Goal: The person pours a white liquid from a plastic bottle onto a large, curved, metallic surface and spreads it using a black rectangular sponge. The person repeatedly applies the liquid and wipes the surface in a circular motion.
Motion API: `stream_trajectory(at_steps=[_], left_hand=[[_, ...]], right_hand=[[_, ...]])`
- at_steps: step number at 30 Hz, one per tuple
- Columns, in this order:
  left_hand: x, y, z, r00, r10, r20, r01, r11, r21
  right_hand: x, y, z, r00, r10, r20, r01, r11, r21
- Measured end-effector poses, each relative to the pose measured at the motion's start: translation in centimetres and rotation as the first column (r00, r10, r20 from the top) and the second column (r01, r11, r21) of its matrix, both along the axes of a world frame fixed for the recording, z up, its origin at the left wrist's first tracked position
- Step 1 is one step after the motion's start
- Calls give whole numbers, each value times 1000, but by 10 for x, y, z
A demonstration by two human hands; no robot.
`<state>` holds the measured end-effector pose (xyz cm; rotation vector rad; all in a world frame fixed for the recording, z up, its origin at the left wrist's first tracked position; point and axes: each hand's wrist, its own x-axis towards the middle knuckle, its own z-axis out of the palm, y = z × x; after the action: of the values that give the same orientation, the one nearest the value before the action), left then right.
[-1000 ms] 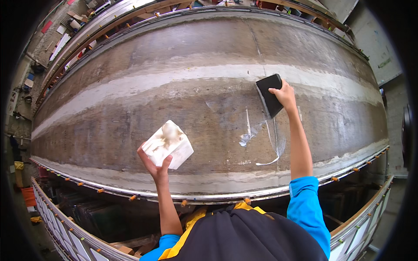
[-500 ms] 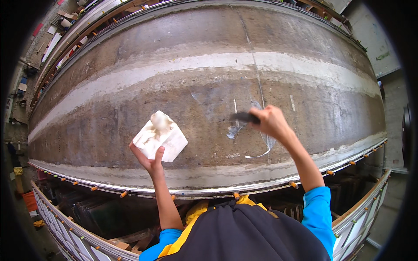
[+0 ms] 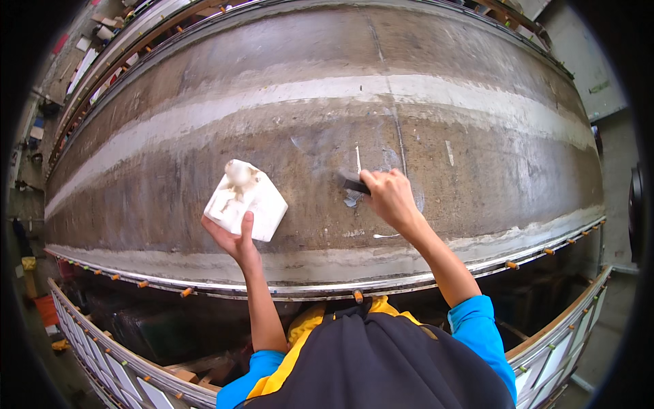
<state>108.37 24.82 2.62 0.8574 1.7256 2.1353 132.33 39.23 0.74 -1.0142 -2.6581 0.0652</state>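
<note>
My left hand (image 3: pixel 236 240) is closed on the edge of a white cut-open plastic container (image 3: pixel 262 206), its thumb lying over the front; pale paste-like residue shows inside. Over the worn brown-grey tabletop (image 3: pixel 306 211), my right hand (image 3: pixel 392 198) grips a dark, flat scraper (image 3: pixel 357 186). The scraper's working edge is hard to make out. Beside it are a wet grey smear (image 3: pixel 351 200) and a thin white streak (image 3: pixel 358 159). A white dab (image 3: pixel 386 236) lies nearer to me, next to my right wrist.
A pale band (image 3: pixel 286 95) crosses the tabletop, and a dark seam (image 3: pixel 395 123) runs away from me. Along the near metal edge (image 3: pixel 300 297) sit several orange-brown pegs (image 3: pixel 358 296). Slatted racks (image 3: pixel 129 371) stand below on both sides. Clutter lies on the floor at far left.
My right hand and the scraper have moved left and slightly toward me. The white container has risen slightly in view, still in my left hand. The whole view has shifted a little.
</note>
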Motion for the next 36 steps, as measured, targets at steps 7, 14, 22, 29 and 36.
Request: stream_trajectory(at_steps=[7, 14, 22, 29, 36], left_hand=[[2, -8, 9, 990, 104, 98, -112, 990, 87], [-4, -41, 6, 999, 32, 29, -32, 999, -18], [-26, -52, -6, 999, 14, 40, -16, 999, 42], [-26, -28, 0, 958, -271, 93, 258, 957, 135], [-25, -19, -2, 932, -354, 74, 343, 931, 127]], right_hand=[[-71, 100, 22, 995, 74, -62, -78, 995, -65], [-111, 72, -13, 990, 135, -51, -129, 987, 92], [-29, -22, 12, 934, 356, -23, -345, 887, -306], [-18, 69, 14, 986, -168, -22, 169, 981, 90], [0, -92, 12, 982, 20, -187, -35, 997, -73]])
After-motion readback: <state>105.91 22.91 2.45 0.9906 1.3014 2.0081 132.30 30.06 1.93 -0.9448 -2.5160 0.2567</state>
